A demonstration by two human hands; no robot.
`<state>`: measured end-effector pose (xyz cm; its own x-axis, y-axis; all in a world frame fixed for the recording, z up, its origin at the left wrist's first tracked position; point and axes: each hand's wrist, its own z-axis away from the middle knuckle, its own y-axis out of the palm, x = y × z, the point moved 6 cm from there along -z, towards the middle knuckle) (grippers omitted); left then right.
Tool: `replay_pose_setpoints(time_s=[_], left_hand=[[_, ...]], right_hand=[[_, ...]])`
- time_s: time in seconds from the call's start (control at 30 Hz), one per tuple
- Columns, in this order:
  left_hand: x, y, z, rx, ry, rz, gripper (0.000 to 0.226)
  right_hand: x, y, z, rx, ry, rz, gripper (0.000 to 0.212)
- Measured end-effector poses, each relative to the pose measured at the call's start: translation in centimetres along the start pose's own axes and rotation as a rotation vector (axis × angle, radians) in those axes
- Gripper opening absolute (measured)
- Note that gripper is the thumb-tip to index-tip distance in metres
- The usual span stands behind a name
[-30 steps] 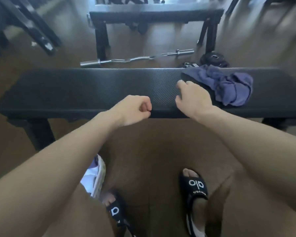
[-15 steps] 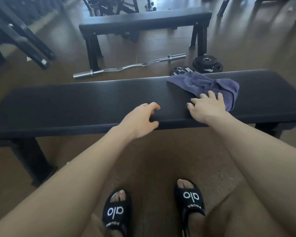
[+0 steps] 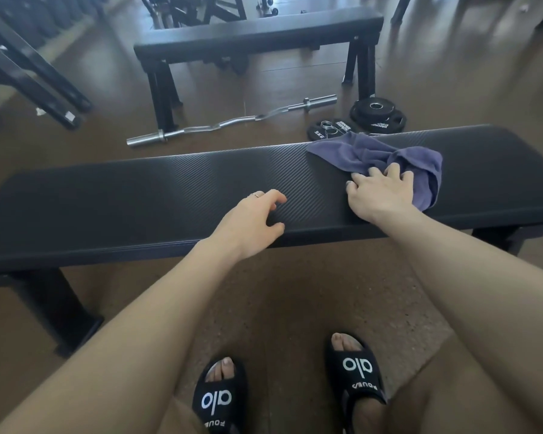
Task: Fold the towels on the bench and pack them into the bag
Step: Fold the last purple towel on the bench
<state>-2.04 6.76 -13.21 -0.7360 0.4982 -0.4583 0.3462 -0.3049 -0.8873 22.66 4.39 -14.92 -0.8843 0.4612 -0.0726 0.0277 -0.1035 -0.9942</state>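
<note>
Right hand (image 3: 379, 195) had moved further onto the crumpled towel (image 3: 376, 155), fingers spread flat.
Towel's long axis ran along the bench (image 3: 170, 195); left hand (image 3: 251, 223) hovered loosely curled, holding nothing.

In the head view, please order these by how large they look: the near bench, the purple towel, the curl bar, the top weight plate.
1. near bench
2. curl bar
3. purple towel
4. top weight plate

The bar and plate lie farther away, so true sizes may differ.

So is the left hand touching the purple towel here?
No: the left hand hovers over bare bench, well apart from the purple towel, which only the right hand touches.
</note>
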Motion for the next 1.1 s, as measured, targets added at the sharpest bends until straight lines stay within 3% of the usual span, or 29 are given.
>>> replay_pose_setpoints(time_s=[0.33, 0.5, 0.57, 0.63, 0.73, 0.83, 0.97, 1.1], left_hand=[[0.2, -0.5, -0.4, -0.019, 0.002, 0.012, 0.051], [-0.5, -2.0, -0.7, -0.108, 0.058, 0.022, 0.081], [-0.7, -2.8, -0.8, -0.16, 0.085, -0.047, 0.087], [-0.6, -3.5, -0.6, -0.207, 0.144, -0.08, 0.074], [0.0, -4.3, 0.2, -0.248, 0.169, -0.006, 0.019], [0.8, -4.4, 0.7, -0.201, 0.112, -0.016, 0.014], [1.4, -5.0, 1.2, -0.209, 0.087, -0.028, 0.01], [2.0, -6.2, 1.7, -0.293, 0.073, 0.0, 0.005]], right_hand=[[1.4, -1.1, -0.5, -0.004, -0.086, -0.084, 0.048], [5.8, -3.3, 1.0, -0.066, -0.406, -0.265, 0.036], [8.2, -4.9, 2.8, -0.012, -0.547, -0.429, 0.037], [10.2, -6.1, 4.4, 0.114, -0.625, -0.659, 0.035], [12.3, -7.2, 6.1, 0.159, -0.685, -0.864, 0.026], [13.0, -7.3, 6.7, 0.063, -0.634, -0.948, 0.018], [12.7, -6.7, 6.5, -0.005, -0.576, -0.924, 0.025], [13.1, -6.6, 7.3, -0.016, -0.654, -0.703, 0.039]])
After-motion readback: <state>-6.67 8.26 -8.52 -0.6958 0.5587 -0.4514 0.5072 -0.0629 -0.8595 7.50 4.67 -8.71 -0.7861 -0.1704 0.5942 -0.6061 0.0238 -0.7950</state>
